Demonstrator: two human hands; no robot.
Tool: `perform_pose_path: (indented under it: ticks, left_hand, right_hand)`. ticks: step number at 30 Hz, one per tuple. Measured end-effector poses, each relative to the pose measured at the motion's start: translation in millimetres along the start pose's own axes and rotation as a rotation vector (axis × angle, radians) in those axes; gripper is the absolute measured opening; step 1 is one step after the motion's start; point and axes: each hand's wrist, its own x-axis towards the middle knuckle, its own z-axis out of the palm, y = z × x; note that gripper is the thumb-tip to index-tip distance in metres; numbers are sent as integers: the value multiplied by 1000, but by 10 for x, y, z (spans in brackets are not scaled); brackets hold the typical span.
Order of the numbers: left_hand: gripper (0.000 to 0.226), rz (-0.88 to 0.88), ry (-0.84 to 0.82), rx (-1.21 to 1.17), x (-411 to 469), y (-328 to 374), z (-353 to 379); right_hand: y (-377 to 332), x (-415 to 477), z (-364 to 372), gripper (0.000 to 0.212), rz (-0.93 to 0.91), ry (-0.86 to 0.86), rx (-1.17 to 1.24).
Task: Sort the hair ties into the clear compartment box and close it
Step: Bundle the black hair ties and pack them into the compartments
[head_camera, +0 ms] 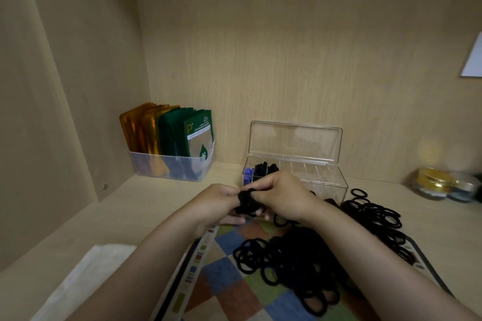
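Setting: pale wood shelf (146,206) boxed in by wood panels at the left and back, dim light.
Mat: checked placemat (229,279) lying at the near edge, under the loose ties.
Loose hair ties: large black heap (323,255) on the mat, spilling right onto bare wood; too tangled to count.
Compartment box: one clear box (320,177) against the back panel, just behind the hands, lid (294,142) upright and open; blue ties (248,172) in the leftmost cell, black ties (264,167) in the next, remaining cells to the right bare.
Left hand (216,200): fingers closed on a black bundle (245,202) of ties, held above the mat's far edge.
Right hand (279,195): fingers pinching the top of the same bundle; partly hiding the box's front left corner.
Left rear: one translucent bin (172,167) holding upright orange and green sachets (167,130).
Right rear: two round jars (440,184), one gold-lidded.
Near left: white cloth (78,281) on the shelf.
Far right: white paper (473,60) on the back panel.
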Motion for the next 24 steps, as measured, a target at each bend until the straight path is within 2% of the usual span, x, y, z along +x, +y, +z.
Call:
perform_pose_path:
  ticks: [3, 5, 7, 11, 13, 15, 17, 19, 22, 24]
  left_hand:
    - [28, -44, -32, -305, 8, -16, 13]
    - [30, -33, -39, -409, 19, -39, 6]
    - [30, 23, -69, -293, 40, -87, -4]
    - [24, 105, -10, -91, 98, -176, -18]
    - [24, 115, 15, -32, 106, -193, -34]
    - [25, 123, 34, 28, 109, -200, -60]
    - [27, 142, 76, 82, 106, -206, -96]
    - [27, 163, 132, 110, 95, -214, -137]
    - [24, 209, 203, 117, 79, -223, -207]
    - [24, 226, 221, 128, 70, -222, -233]
  right_hand:
    - [55, 35, 48, 26, -42, 82, -158]
    - [83, 55, 77, 27, -121, 139, -310]
    - [103, 63, 104, 27, -186, 163, -419]
    - [151, 104, 102, 28, -214, 165, -420]
    - [187, 131, 80, 30, -178, 119, -363]
    - [182, 137, 38, 29, -94, 54, -208]
    - [160, 130, -22, 21, -60, 47, -133]
    - [114, 120, -110, 10, -125, 61, -279]
    - [-7, 43, -157, 8, -123, -170, -403]
    - [-92, -21, -125, 24, -89, -370, -473]
